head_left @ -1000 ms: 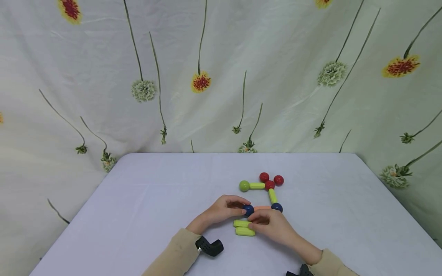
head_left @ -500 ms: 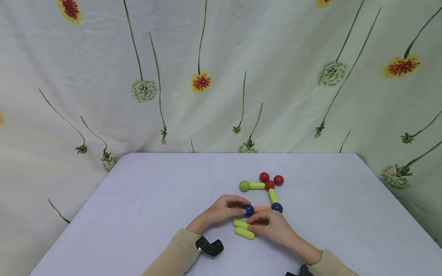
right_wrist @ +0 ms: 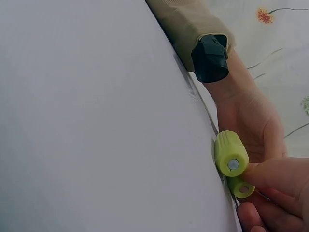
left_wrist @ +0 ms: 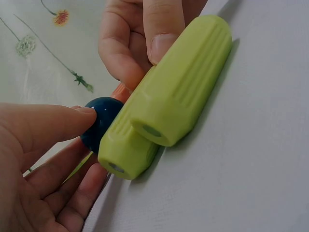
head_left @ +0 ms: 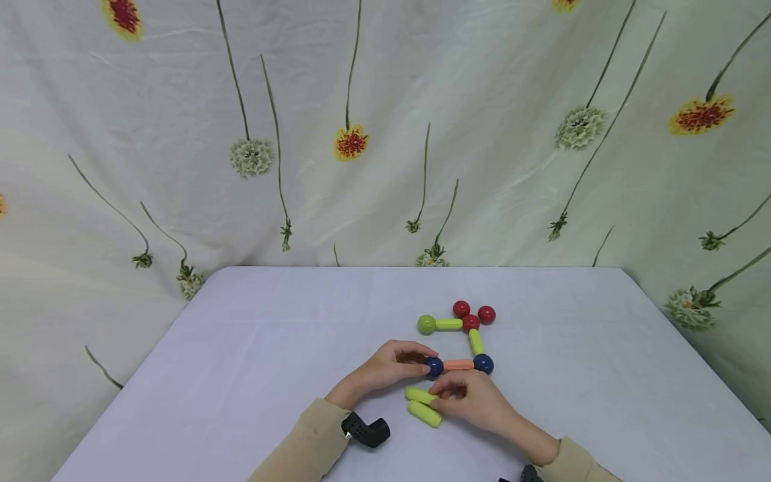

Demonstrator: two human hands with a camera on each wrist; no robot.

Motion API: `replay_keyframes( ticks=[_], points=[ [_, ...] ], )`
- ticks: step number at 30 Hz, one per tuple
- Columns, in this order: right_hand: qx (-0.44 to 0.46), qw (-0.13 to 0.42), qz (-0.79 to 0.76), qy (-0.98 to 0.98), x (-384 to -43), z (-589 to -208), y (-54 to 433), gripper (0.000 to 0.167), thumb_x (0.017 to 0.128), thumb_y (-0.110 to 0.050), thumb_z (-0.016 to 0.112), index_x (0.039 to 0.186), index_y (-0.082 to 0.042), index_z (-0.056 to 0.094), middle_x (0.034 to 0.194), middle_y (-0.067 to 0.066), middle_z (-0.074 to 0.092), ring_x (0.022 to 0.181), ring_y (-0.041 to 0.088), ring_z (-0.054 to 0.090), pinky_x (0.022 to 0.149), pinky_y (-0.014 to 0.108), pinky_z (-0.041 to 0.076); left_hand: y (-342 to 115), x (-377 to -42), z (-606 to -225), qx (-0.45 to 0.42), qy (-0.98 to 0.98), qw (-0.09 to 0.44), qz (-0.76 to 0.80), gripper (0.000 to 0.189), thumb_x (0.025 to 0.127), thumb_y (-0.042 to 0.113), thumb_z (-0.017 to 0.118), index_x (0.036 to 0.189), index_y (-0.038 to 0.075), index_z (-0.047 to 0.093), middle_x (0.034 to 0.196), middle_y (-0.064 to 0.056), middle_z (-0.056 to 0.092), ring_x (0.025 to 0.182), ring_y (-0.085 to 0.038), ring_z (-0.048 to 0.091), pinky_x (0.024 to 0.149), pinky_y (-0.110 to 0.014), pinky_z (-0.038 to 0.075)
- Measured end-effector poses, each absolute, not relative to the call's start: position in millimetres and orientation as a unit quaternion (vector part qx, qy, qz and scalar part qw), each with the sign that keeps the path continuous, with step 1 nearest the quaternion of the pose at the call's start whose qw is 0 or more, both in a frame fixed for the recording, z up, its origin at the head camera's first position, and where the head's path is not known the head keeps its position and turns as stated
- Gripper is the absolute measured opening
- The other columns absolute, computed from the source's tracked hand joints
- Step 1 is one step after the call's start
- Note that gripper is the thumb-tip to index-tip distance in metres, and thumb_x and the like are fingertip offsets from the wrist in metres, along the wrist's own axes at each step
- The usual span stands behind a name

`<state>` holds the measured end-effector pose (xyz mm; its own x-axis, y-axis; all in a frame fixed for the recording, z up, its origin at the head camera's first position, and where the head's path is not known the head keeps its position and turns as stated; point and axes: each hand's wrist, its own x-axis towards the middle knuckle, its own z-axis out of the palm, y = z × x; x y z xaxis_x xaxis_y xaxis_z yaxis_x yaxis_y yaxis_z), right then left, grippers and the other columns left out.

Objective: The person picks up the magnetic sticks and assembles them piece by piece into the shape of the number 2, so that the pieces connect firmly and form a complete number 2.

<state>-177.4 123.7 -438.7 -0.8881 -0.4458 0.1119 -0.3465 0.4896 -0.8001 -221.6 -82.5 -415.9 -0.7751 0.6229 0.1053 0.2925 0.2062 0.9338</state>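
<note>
My left hand (head_left: 385,368) holds a dark blue ball (head_left: 434,366) between thumb and fingers at the left end of an orange stick (head_left: 458,365). A second blue ball (head_left: 484,363) sits at that stick's right end. In front of them, my right hand (head_left: 476,402) pinches the right end of a yellow-green magnetic building stick (head_left: 417,394). A matching stick (head_left: 425,414) lies against it on the nearer side, both slanting down to the right. Metal discs show in their ends in the wrist views. The left wrist view has the nearer stick (left_wrist: 186,82) partly covering the farther one (left_wrist: 126,145).
Behind the hands, a yellow-green stick (head_left: 476,342) runs from the right blue ball to a red ball (head_left: 471,323). Two more red balls touch that one. Another stick (head_left: 448,325) links it to a green ball (head_left: 426,325). A flowered cloth (head_left: 506,134) hangs behind the white table (head_left: 289,314).
The two yellow-green sticks have turned from level to slanting, their right ends swinging toward the front. My right hand has shifted slightly nearer with them. The left hand has stayed on the blue ball.
</note>
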Motion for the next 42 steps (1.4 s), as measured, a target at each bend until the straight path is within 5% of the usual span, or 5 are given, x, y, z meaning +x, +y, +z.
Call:
replay_keyframes(
  ticks=[14, 25, 42],
  points=[
    [-0.261, 0.081, -0.459, 0.845, -176.7, -436.0, 122.8, 0.015, 0.077, -0.014, 0.076, 0.09, -0.013, 0.07, 0.081, -0.008, 0.062, 0.071, 0.005, 0.055, 0.062, 0.022, 0.049, -83.6, -229.4, -429.0, 0.309, 0.76, 0.144, 0.553, 0.027, 0.088, 0.001, 0.06, 0.114, -0.008, 0.062, 0.109, -0.019, 0.064, 0.097, -0.023, 0.06, 0.082, -0.02, 0.047],
    [-0.269, 0.121, -0.461, 0.837, -175.7, -432.7, 125.1, 0.016, 0.077, -0.016, 0.075, 0.092, -0.013, 0.069, 0.078, -0.006, 0.061, 0.069, 0.008, 0.056, 0.061, 0.022, 0.048, -84.9, -239.7, -446.4, 0.305, 0.762, 0.141, 0.554, 0.027, 0.088, 0.009, 0.064, 0.114, 0.004, 0.066, 0.107, -0.006, 0.066, 0.095, -0.012, 0.061, 0.083, -0.023, 0.047],
    [-0.268, 0.172, -0.481, 0.817, -181.1, -424.8, 132.8, 0.02, 0.079, -0.012, 0.072, 0.098, -0.005, 0.069, 0.091, 0.0, 0.068, 0.079, 0.01, 0.06, 0.07, 0.02, 0.05, -83.8, -239.9, -445.9, 0.301, 0.766, 0.142, 0.55, 0.026, 0.088, 0.009, 0.064, 0.114, 0.005, 0.066, 0.108, -0.005, 0.066, 0.095, -0.013, 0.06, 0.084, -0.023, 0.047]
  ],
)
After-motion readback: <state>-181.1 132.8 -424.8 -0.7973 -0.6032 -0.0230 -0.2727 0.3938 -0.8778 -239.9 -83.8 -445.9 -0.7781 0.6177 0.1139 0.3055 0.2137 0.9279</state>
